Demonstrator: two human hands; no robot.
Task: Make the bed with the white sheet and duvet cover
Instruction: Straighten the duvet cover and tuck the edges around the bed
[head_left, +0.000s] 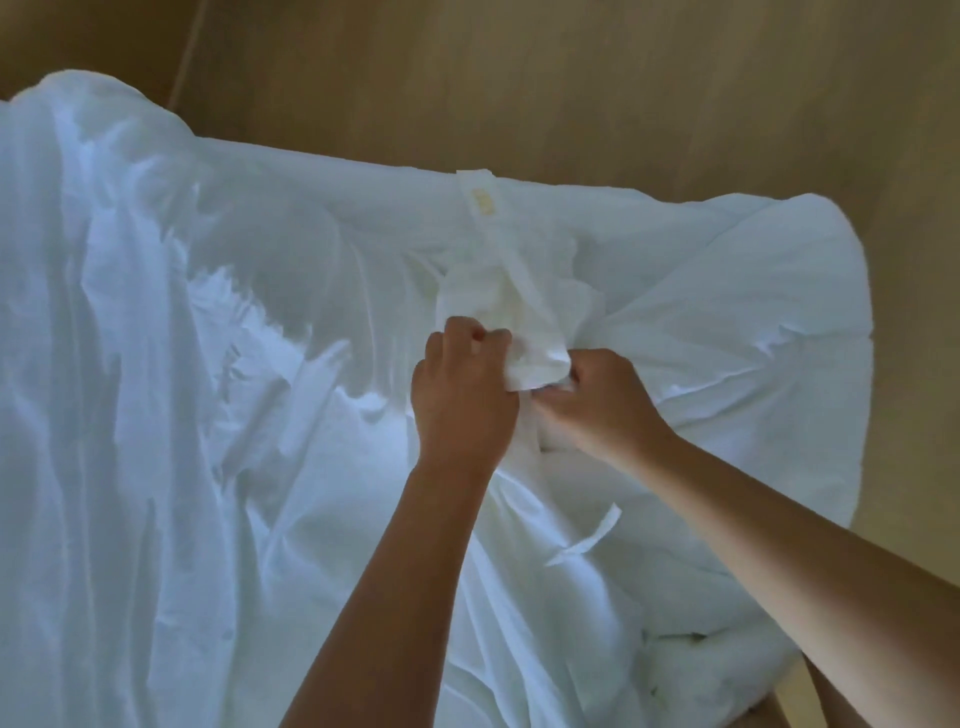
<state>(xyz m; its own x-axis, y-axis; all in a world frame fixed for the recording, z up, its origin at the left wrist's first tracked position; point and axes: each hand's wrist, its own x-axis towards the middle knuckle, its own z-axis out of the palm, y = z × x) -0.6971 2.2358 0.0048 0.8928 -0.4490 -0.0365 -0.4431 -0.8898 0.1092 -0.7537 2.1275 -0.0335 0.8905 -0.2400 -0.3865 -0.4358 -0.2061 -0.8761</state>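
Arms, two of them and both bare, reach out from the bottom of the view and come together in the middle. The left hand (462, 395) is turned with its back up. Its fingers are curled tight and its thumb is pressed in, and it pinches the bunched end of a cloth strip (535, 358). The right hand (602, 405) comes in from the right side with its wrist bent. Its fingers are curled too, and they grip a fold of the white cover (208, 364) right under that bunched end. The two hands almost touch, with the bunch between them.

The strip runs from the far edge of the cover down to the hands, so most of it lies past the fingers. Near its far end is one small label (480, 200) with pale yellow marks. The cover lies spread and crumpled under both arms, flat and wrinkly on the left and puffy on the right.

One loose tie (589, 538) lies on the cover between the two arms, near the hands but not touching them.

Brown floor (571, 78) shows past the far edge and on the right.
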